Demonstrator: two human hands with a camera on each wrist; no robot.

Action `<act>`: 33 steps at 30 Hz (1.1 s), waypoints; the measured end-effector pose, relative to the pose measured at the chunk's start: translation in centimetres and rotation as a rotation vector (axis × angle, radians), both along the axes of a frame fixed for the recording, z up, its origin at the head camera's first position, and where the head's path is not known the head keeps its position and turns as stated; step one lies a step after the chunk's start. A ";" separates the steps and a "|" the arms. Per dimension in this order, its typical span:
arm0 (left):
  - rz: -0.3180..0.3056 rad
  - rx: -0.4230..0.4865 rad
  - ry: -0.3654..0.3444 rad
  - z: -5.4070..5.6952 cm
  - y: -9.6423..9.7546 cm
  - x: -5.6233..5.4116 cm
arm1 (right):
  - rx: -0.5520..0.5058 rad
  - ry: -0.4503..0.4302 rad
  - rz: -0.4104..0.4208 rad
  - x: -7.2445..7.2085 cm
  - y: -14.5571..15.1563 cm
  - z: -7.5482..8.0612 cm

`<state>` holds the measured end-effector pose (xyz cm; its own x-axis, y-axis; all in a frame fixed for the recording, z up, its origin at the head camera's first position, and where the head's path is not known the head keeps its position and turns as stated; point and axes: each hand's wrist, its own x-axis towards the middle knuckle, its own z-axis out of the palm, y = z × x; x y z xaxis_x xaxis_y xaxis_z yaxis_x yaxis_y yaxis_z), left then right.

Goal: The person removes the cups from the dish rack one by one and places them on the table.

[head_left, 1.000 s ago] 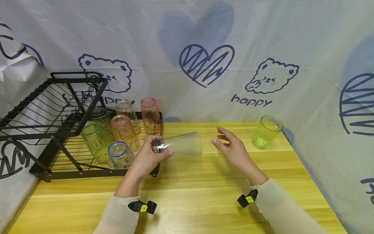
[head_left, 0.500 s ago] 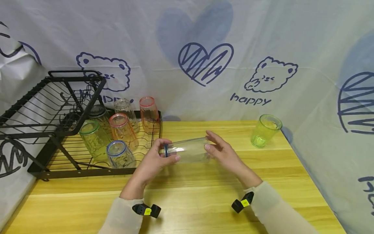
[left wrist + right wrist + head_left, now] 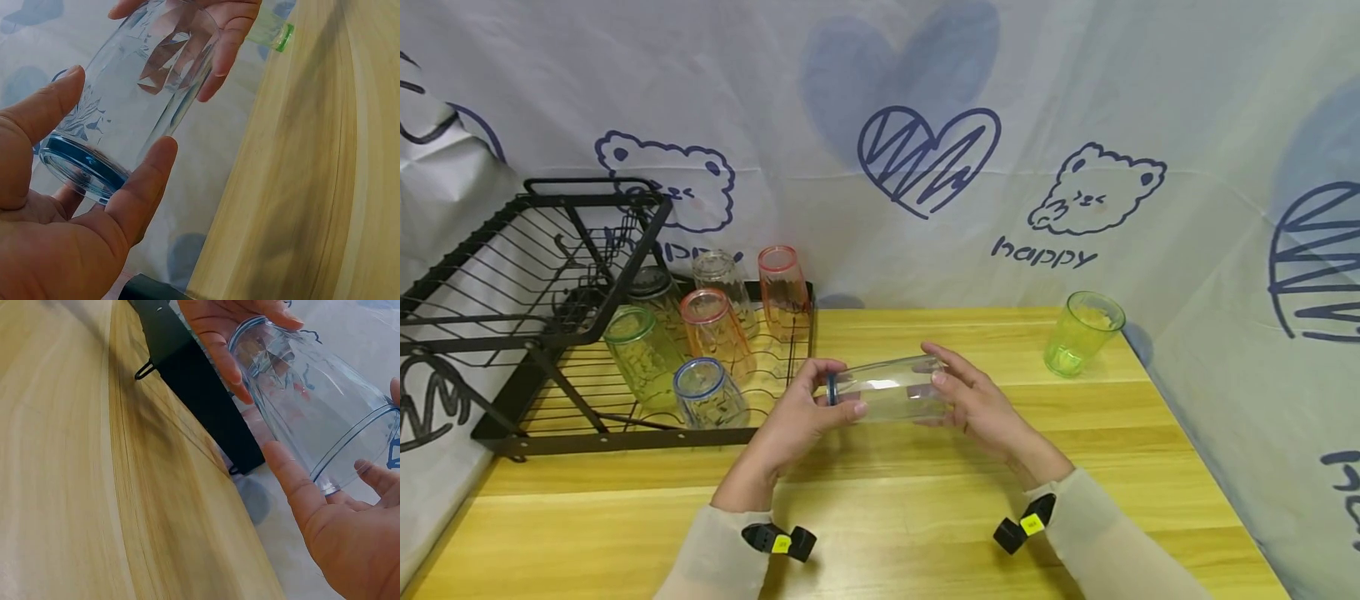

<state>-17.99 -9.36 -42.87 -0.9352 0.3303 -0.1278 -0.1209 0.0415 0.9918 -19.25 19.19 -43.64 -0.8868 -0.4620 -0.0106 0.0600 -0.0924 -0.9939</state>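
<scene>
A clear drinking glass (image 3: 887, 390) with a blue base lies nearly level above the table, held at both ends. My left hand (image 3: 801, 412) grips the base, thumb and fingers on opposite sides of the blue ring (image 3: 87, 159). Around the open end, my right hand (image 3: 988, 408) holds the rim (image 3: 353, 434) between thumb and fingers. Left of the hands, several tinted glasses stand upside down on a black dish rack, among them a blue-rimmed one (image 3: 709, 400), a green one (image 3: 643, 362) and an orange one (image 3: 718, 337).
The two-tier black wire rack (image 3: 617, 440) takes up the left of the wooden table (image 3: 895, 517). Upright near the back right corner stands a yellow-green glass (image 3: 1081, 337). A patterned cloth (image 3: 820, 225) hangs behind the table and along its right side.
My left hand has moved the glass to the right, away from the rack. The right hand has come in from the right and taken hold of the open end.
</scene>
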 end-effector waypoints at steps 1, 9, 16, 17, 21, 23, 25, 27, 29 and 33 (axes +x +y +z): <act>-0.002 0.005 0.000 0.0 0.0 0.0 | 0.000 -0.002 -0.006 0.0 0.0 0.0; 0.016 -0.039 0.017 -0.1 0.1 -0.3 | -0.010 -0.015 -0.033 0.1 0.0 0.3; 0.075 -0.222 0.103 0.0 0.5 -0.3 | 0.033 -0.004 -0.083 0.0 0.0 0.2; 0.077 -0.229 0.104 0.0 0.6 -0.2 | 0.039 0.001 -0.089 0.0 -0.1 0.2; 0.083 -0.260 0.108 0.0 0.6 -0.2 | 0.081 0.025 -0.113 0.0 -0.2 0.3; 0.083 -0.274 0.115 0.1 0.5 -0.1 | 0.130 0.059 -0.131 0.0 -0.1 0.5; 0.086 -0.290 0.133 0.1 0.3 0.0 | 0.207 0.107 -0.159 -0.1 0.1 0.6; 0.097 -0.334 0.172 0.3 0.1 0.2 | 0.296 0.155 -0.192 -0.2 0.4 0.9; 0.117 -0.413 0.229 0.5 -0.2 0.4 | 0.387 0.199 -0.226 -0.5 0.9 1.3; 0.135 -0.651 0.345 0.7 -0.9 1.1 | 0.534 0.248 -0.267 -1.1 2.1 2.6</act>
